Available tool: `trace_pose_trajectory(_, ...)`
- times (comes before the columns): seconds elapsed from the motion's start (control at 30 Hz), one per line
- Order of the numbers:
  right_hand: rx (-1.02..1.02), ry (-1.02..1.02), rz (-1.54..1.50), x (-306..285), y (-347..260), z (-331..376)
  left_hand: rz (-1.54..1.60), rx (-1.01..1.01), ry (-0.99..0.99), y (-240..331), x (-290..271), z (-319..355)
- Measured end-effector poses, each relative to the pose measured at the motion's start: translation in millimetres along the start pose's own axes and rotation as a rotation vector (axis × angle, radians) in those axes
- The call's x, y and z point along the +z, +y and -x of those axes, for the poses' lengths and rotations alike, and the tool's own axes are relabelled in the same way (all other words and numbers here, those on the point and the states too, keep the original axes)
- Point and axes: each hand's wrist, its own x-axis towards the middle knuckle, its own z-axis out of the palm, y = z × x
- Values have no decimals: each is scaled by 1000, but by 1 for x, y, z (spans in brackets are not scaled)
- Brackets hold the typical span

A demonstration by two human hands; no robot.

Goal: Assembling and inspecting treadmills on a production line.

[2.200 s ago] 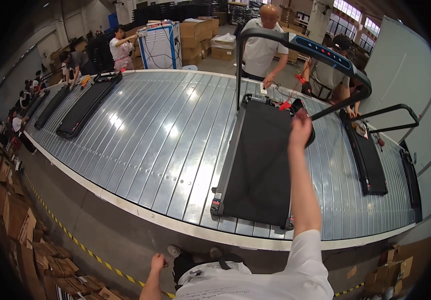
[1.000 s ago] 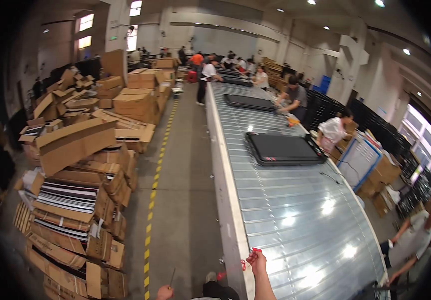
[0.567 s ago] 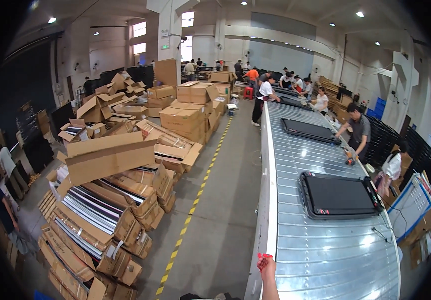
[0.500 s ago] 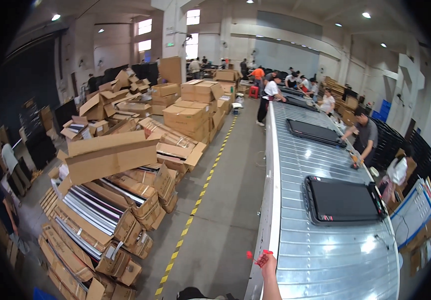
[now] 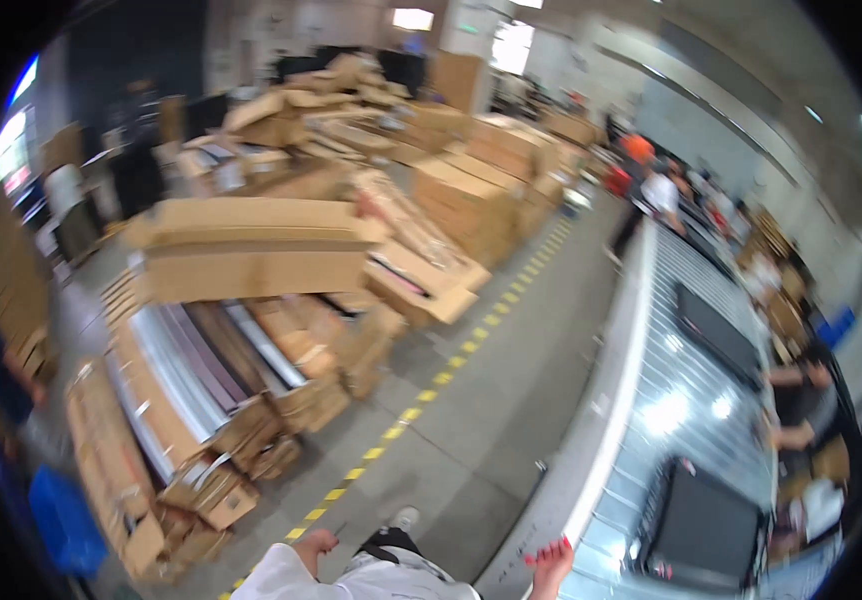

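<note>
My right hand (image 5: 551,565) is beside the near left edge of the long conveyor (image 5: 591,500), fingers curled round a small red piece (image 5: 563,547) with bits of red showing at the fingertips. Its exact kind is too blurred to tell. At my left side, over the floor, my left hand (image 5: 317,543) is closed, and a short thin dark tip juts out by its fingers; what it belongs to is unclear. Nearest my right hand on the rollers lies a dark flat rectangular panel in a black frame (image 5: 708,530). Another dark panel (image 5: 716,330) lies farther along.
Opened cardboard boxes (image 5: 251,245) with long metal strips are piled at the left. A yellow-black floor line (image 5: 431,393) runs between them and the conveyor. A co-worker's arms (image 5: 796,435) reach in from the right side. A blue bin (image 5: 66,520) stands at lower left.
The view has swung left and down, so the conveyor appears farther right and tilted. My left hand and white-sleeved arm have come into view. My right hand keeps its red piece.
</note>
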Motion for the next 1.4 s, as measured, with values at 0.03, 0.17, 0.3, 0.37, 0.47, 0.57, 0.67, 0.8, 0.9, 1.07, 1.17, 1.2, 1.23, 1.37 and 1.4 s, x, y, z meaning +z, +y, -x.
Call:
trace_pose_trajectory(0.03,-39,36,-109,-18,8,-26,-50,42,-19,13,-25,-20)
trace_pose_trajectory(0.17,-173,129,-118,48,-7,-15,-202,114,23,96,-150,-76)
trace_pose_trajectory(0.3,-290,205,-216,51,-5,-34,-280,395,403,218,-223,-130)
trace_pose_trajectory(0.37,-324,246,-349,46,-2,-35,-252,469,290,305,-243,-122)
trace_pose_trajectory(0.47,-340,238,-502,67,1,-55,-849,697,81,356,-294,-174)
trace_pose_trajectory(0.57,-395,400,-548,50,19,-69,-332,523,-46,405,-265,-167)
trace_pose_trajectory(0.67,-437,500,-584,45,19,-81,59,520,-167,462,-234,-146)
trace_pose_trajectory(0.8,-400,602,-517,61,1,-101,-318,849,-117,566,-229,-136)
trace_pose_trajectory(0.9,-448,653,-513,75,-11,-114,-526,1062,-78,651,-212,-150)
trace_pose_trajectory(1.07,-428,853,-575,85,-9,-96,-726,1323,-226,750,-123,-75)
trace_pose_trajectory(1.17,-494,902,-613,98,-13,-103,-930,1454,-363,821,-66,-68)
trace_pose_trajectory(1.2,-484,952,-628,96,-10,-101,-1014,1538,-353,832,-39,-64)
trace_pose_trajectory(1.23,-469,985,-640,97,-7,-103,-1086,1623,-324,844,-19,-59)
trace_pose_trajectory(1.37,-495,1117,-708,105,9,-96,-1331,1715,-590,868,59,-25)
trace_pose_trajectory(1.4,-480,1156,-740,112,13,-99,-1315,1905,-625,871,70,-23)
